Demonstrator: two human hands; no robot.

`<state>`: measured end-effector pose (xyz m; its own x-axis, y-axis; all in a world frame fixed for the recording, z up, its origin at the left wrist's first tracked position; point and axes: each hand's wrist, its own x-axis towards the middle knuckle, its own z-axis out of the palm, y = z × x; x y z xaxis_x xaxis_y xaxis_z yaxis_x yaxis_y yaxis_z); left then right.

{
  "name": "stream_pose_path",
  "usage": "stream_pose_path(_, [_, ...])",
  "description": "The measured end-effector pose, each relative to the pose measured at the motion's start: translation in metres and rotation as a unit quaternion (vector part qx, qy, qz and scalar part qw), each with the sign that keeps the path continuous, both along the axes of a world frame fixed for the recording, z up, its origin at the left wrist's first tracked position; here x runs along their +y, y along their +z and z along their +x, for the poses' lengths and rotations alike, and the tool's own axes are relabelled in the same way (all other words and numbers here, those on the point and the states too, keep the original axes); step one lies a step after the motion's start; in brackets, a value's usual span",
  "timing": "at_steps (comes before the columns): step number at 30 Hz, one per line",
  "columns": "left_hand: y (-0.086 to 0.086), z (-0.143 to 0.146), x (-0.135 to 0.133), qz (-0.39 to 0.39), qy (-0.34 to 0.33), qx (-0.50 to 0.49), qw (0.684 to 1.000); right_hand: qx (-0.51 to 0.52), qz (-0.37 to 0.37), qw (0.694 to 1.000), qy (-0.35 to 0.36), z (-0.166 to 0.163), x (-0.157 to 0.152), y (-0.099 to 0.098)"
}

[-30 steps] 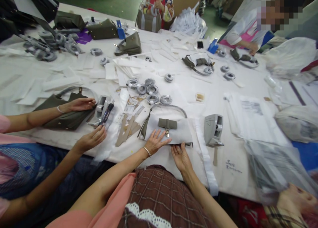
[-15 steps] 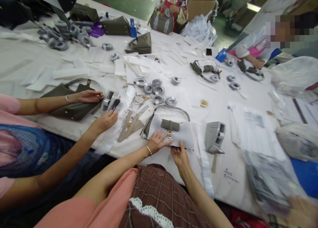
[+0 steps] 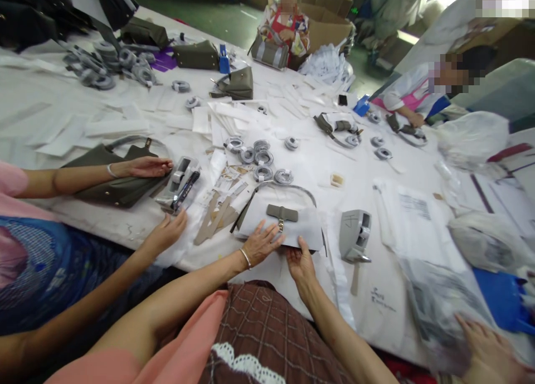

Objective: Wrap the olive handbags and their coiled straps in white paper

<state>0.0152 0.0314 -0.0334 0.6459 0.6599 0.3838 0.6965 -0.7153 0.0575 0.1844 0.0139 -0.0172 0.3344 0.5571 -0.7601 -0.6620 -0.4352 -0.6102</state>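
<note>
In front of me on the table lies a small olive-grey handbag (image 3: 282, 212), its body covered by a white sheet (image 3: 307, 222). The flap tab with its metal clasp (image 3: 281, 224) shows through, and the handle (image 3: 310, 194) arches up behind in a grey wrapping. My left hand (image 3: 262, 243) rests flat on the sheet below the clasp, fingers spread. At the bag's near edge, my right hand (image 3: 301, 261) grips it, thumb on top and fingers curled beneath.
A tape dispenser (image 3: 355, 236) stands to my right, near plastic bags (image 3: 412, 217). On the left, a co-worker's hands (image 3: 167, 231) are beside another dispenser (image 3: 179, 178) with a marker and an olive bag (image 3: 121, 178). Grey wrapped coils (image 3: 262, 156) and paper scraps (image 3: 217, 205) lie beyond.
My hands keep nearly the same place on the handbag. The neighbour's lower hand has let go of the marker, which now lies against the dispenser. The view has shifted slightly.
</note>
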Motion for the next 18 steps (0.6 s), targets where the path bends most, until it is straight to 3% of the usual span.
stream_pose_path(7, [0.015,0.023,0.008,0.054,0.055,-0.005,0.997,0.026,-0.008,0.999,-0.018,-0.019,0.006,-0.002])
stream_pose_path(14, [0.023,0.026,0.017,0.08,0.016,0.03,0.996,0.081,0.0,0.996,-0.021,-0.023,-0.005,-0.009])
stream_pose_path(18, [0.031,0.026,0.023,0.083,-0.013,0.012,0.996,0.117,-0.011,0.992,-0.035,-0.024,0.002,0.001])
